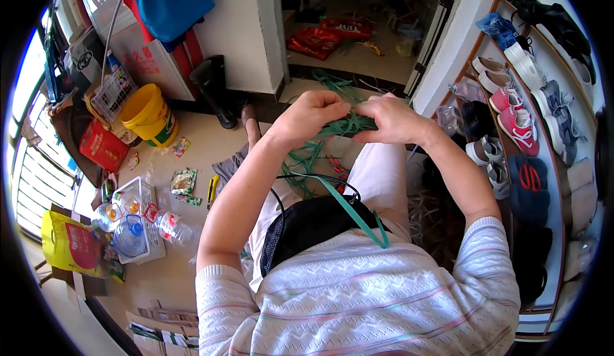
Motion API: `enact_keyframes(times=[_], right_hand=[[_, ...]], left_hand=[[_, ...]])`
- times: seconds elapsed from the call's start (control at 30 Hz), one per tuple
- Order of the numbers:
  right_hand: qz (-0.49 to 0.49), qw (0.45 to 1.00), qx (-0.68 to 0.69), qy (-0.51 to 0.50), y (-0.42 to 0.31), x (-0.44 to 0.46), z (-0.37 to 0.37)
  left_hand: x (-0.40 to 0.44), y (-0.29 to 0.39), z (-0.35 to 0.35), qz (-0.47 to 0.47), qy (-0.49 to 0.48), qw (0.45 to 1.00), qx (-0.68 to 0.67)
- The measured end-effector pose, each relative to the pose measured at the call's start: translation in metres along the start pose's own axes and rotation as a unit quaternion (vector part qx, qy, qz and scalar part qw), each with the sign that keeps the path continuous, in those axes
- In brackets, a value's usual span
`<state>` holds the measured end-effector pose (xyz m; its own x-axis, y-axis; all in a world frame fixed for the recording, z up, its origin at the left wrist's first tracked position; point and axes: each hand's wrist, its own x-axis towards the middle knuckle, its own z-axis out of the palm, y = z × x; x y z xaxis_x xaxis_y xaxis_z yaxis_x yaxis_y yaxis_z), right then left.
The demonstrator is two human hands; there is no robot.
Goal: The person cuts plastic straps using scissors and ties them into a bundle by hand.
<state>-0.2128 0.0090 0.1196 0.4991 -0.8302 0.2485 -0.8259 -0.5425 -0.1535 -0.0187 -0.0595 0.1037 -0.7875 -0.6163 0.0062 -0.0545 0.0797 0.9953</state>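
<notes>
A tangled bundle of flat green plastic strips [348,124] is between my two hands, out above my knees. My left hand [311,118] is closed on it, thumb and fingers pinched together near the top. From the other side my right hand [395,119] grips the bundle, thumb below and fingers curled over. Loose strips hang down between my legs, and one long green strip [358,212] trails across the black bag [320,225] at my waist. More green strips [336,82] lie beyond my hands near the doorway.
A shoe rack [502,132] full of shoes stands on the right. To the left are a yellow bucket [150,116], a white basket [150,231] with plastic bottles, a yellow-handled cutter [212,191] and black boots [217,94]. Red bags [316,41] lie past the doorway.
</notes>
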Motion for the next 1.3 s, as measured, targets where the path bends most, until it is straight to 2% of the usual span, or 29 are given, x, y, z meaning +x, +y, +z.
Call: enact_keyframes(times=[0.1,0.2,0.23,0.3,0.4,0.5,0.6,0.63,0.67,0.73,0.8,0.83,0.87,0.97,1.07,1.1,1.13,1.17,1.2,1.27,1.3], right_hand=[[0.075,0.994,0.061,-0.048,0.003,-0.01,0.003],[0.052,0.989,0.126,-0.05,0.003,-0.016,0.005],[0.07,0.974,0.204,-0.072,0.0,-0.017,0.002],[0.105,0.921,0.357,-0.114,-0.007,-0.018,-0.007],[0.108,0.772,0.615,-0.121,-0.007,-0.016,-0.008],[0.088,0.753,0.642,-0.114,-0.01,-0.011,-0.012],[0.089,0.732,0.654,-0.169,-0.006,-0.007,-0.008],[0.09,0.725,0.661,-0.171,-0.008,-0.005,-0.007],[0.092,0.718,0.667,-0.174,-0.01,-0.003,-0.006],[0.113,0.759,0.631,-0.115,-0.007,0.0,-0.015],[0.134,0.794,0.589,-0.076,0.007,0.002,-0.026],[0.178,0.801,0.562,-0.103,0.008,0.001,-0.036],[0.182,0.823,0.517,-0.149,0.02,-0.002,-0.038],[0.23,0.831,0.493,-0.111,0.029,-0.008,-0.04],[0.26,0.828,0.496,-0.043,0.043,-0.004,-0.021],[0.262,0.887,0.381,-0.016,0.046,0.001,-0.008],[0.259,0.93,0.259,0.012,0.047,0.006,0.003],[0.198,0.976,0.087,-0.021,0.048,0.005,0.007],[0.195,0.977,0.047,-0.076,0.049,0.002,0.017],[0.16,0.966,0.063,-0.193,0.033,-0.007,0.013],[0.133,0.961,0.104,-0.219,0.029,-0.009,0.013]], left_hand=[[0.0,-0.003,-0.002,-0.003,0.005,0.998,-0.067],[-0.001,-0.002,-0.005,-0.035,-0.031,0.986,-0.158],[-0.003,-0.004,-0.01,-0.039,-0.061,0.976,-0.205],[-0.001,-0.012,-0.012,-0.029,-0.105,0.951,-0.289],[0.008,-0.035,-0.01,0.029,-0.132,0.914,-0.383],[0.016,-0.053,-0.002,0.113,-0.127,0.886,-0.431],[0.016,-0.051,0.003,0.073,-0.056,0.895,-0.436],[0.015,-0.043,0.01,0.082,-0.001,0.917,-0.391],[0.018,-0.045,0.013,0.087,-0.003,0.941,-0.328],[0.016,-0.042,0.022,0.096,-0.007,0.976,-0.198],[0.006,-0.038,0.032,0.047,0.034,0.995,-0.084],[0.006,-0.042,0.033,0.06,0.045,0.996,-0.04],[0.008,-0.048,0.032,0.073,0.055,0.996,0.003],[0.01,-0.055,0.022,0.087,0.111,0.982,0.126],[0.006,-0.047,0.033,0.203,0.09,0.933,0.283],[0.001,-0.04,0.041,0.181,0.068,0.933,0.303],[0.003,-0.044,0.046,0.217,0.067,0.907,0.356],[0.005,-0.045,0.044,0.204,0.052,0.875,0.436],[0.004,-0.039,0.041,0.189,0.036,0.837,0.512],[0.001,-0.019,0.022,0.211,0.038,0.835,0.506],[-0.002,-0.009,0.015,0.243,0.057,0.872,0.421]])
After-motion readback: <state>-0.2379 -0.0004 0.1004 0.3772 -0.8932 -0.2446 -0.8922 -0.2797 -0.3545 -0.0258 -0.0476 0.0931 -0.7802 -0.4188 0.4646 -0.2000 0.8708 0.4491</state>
